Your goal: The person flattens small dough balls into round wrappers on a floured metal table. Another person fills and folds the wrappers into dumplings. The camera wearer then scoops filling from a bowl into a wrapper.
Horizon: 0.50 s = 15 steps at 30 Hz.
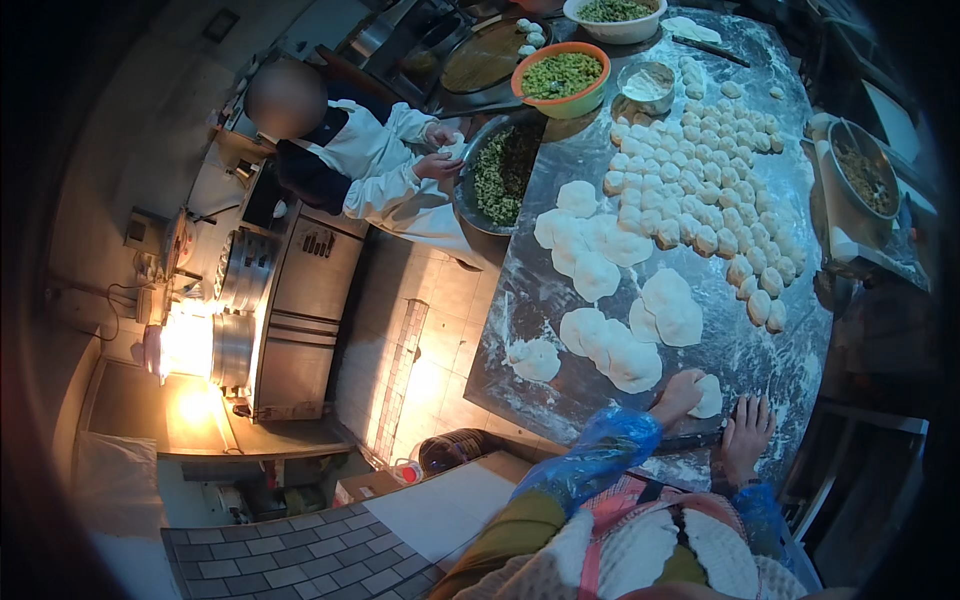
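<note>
My left hand [679, 396], below a blue plastic sleeve cover, grips the edge of a flat round dough wrapper [707, 396] at the near end of the floured metal table [517, 409]. Palm down, with fingers stretched out, my right hand [748, 431] lies over one end of a dark rolling pin [686, 441]. The pin sits just on my side of the wrapper. Beyond my left hand are overlapping rolled wrappers [626, 358] and another small stack [667, 311]. Many floured dough pieces [697, 180] cover the table's far right half.
Across the table's left edge a person [375, 165] holds dough above a metal basin of chopped filling [495, 180]. An orange-rimmed bowl of green filling [562, 79] and a flour bowl [646, 84] stand farther back. A filling pan [862, 169] stands off the right edge.
</note>
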Each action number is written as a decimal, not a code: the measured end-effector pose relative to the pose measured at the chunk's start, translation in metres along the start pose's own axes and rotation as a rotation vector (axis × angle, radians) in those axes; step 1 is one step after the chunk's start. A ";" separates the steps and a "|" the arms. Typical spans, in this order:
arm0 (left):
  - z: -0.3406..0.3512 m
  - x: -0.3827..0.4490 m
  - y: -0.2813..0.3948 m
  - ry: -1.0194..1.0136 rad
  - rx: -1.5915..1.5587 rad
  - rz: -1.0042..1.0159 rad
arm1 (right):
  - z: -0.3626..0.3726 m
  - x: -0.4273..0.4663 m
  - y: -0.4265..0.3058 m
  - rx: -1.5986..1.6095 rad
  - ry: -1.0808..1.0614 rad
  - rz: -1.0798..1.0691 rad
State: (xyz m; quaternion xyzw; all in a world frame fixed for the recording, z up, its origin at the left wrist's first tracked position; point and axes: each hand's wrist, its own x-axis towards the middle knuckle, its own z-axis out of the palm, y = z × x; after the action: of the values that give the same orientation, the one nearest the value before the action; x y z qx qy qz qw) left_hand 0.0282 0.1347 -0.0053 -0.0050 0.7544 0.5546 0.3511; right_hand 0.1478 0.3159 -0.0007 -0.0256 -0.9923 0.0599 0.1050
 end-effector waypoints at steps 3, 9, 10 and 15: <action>0.015 -0.004 0.006 -0.109 0.358 0.145 | 0.004 0.040 -0.005 0.061 -0.066 0.130; 0.001 0.009 0.025 -0.026 0.490 0.183 | 0.015 0.030 -0.005 0.021 -0.011 0.097; -0.003 0.009 0.017 -0.005 0.407 0.129 | 0.007 0.012 -0.004 -0.016 -0.032 0.063; 0.008 0.001 -0.008 -0.012 0.386 0.206 | 0.002 0.023 -0.007 0.038 -0.048 0.057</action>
State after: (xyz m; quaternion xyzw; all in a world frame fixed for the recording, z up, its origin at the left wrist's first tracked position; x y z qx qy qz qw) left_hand 0.0341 0.1388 -0.0135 0.1427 0.8411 0.4327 0.2915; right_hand 0.1246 0.3106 0.0030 -0.0505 -0.9921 0.0824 0.0801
